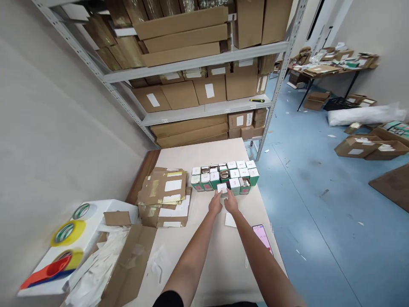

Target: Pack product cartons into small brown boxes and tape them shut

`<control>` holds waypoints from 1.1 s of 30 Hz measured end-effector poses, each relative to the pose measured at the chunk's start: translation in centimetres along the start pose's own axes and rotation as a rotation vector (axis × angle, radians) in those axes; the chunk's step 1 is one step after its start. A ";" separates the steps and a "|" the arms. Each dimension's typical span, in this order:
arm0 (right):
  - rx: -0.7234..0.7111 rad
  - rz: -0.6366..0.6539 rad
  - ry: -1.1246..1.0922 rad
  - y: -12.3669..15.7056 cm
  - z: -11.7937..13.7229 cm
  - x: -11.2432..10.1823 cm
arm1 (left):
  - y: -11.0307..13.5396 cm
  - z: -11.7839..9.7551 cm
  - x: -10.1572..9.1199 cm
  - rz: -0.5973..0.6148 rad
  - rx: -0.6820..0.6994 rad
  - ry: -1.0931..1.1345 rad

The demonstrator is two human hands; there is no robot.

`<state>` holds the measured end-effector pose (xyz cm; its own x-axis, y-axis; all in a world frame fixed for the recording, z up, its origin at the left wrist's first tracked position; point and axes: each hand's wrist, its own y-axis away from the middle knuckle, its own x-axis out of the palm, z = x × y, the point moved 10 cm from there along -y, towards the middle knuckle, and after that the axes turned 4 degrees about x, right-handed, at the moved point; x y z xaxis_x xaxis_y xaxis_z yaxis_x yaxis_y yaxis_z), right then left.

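Observation:
Both hands are at a small box (222, 187) with a white top, at the near side of a group of boxes. My left hand (215, 204) grips its left side, and my right hand (231, 201) is closed at its right side. Beyond it stand rows of green-and-white boxes (234, 173), mostly with white tops. A few are uncovered and show something shiny inside, such as the open box (245, 183) to the right. A white sheet (230, 220) lies beneath my right forearm.
Flattened cardboard (153, 187) lies left of the boxes. A phone (262, 236) rests near the table's right edge. At lower left are an open carton (131, 260) of white material and tape rolls (68, 232). A shelf of cartons (182, 96) stands behind the table.

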<state>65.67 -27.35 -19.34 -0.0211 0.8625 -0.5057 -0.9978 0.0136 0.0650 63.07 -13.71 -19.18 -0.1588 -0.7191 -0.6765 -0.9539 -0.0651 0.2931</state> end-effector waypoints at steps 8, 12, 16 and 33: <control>0.091 0.032 -0.103 -1.1 -1.1 0.5 | 0.7 0.8 -0.3 -0.126 -0.001 0.346; 0.081 0.052 -0.152 1.1 -1.1 1.0 | 2.8 1.3 -2.0 -0.208 0.035 0.383; 0.097 0.076 -0.124 4.6 0.0 3.4 | 6.8 3.9 -4.2 -0.336 0.066 0.424; 0.343 0.097 -0.031 25.1 1.7 13.2 | 24.2 21.7 -5.6 -0.228 -0.212 0.784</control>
<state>40.48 -14.82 -22.94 -0.1080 0.8827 -0.4573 -0.9119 0.0953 0.3993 35.36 3.79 -22.97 0.3292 -0.9397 -0.0923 -0.8607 -0.3388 0.3799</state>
